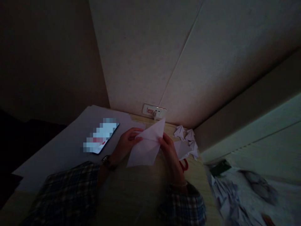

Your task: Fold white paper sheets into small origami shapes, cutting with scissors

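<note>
A creased sheet of white paper (146,150) is held up over the table between my two hands. My left hand (128,140) pinches its left edge, thumb on top and the other fingers behind. On the opposite edge, my right hand (168,147) grips it with the thumb in front. Faint fold lines cross the paper, and one corner points up toward the wall socket. Beside my right hand lie another piece of white paper (182,150) and the red handle of what look like scissors (184,165), partly hidden by my wrist.
A lit phone (102,136) rests on large white sheets (63,157) at the left. Several folded paper shapes (188,135) lie at the table's back right corner. Behind is a wall socket (154,110) with a plug. Past the table's right edge, crumpled items (230,197) lie lower down.
</note>
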`<state>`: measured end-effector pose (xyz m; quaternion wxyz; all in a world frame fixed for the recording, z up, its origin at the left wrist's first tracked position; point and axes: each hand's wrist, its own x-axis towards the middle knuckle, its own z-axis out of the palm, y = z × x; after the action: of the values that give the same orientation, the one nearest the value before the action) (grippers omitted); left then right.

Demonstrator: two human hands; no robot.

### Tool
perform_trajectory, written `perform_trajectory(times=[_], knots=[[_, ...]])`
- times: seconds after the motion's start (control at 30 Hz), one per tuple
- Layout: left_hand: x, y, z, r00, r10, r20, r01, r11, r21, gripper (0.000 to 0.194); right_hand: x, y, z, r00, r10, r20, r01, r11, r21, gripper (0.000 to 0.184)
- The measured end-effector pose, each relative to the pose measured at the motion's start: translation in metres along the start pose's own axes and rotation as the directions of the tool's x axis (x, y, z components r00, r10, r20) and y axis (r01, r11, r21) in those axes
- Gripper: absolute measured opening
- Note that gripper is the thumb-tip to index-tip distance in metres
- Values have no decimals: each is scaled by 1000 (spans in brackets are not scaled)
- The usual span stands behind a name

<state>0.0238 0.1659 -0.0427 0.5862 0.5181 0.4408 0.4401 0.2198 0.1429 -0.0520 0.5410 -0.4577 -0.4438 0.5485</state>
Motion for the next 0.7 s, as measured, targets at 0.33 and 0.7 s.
perform_trajectory(times=[0.33,0.7], knots=[[3,3,-2,990,113,-84,-100,985,141,33,-3,-3,8,992,98,85,-99,995,6,40],[-2,1,4,990,132,41,-138,930,341,32,-3,-9,9,997,-74,-23,72,991,-109,21]])
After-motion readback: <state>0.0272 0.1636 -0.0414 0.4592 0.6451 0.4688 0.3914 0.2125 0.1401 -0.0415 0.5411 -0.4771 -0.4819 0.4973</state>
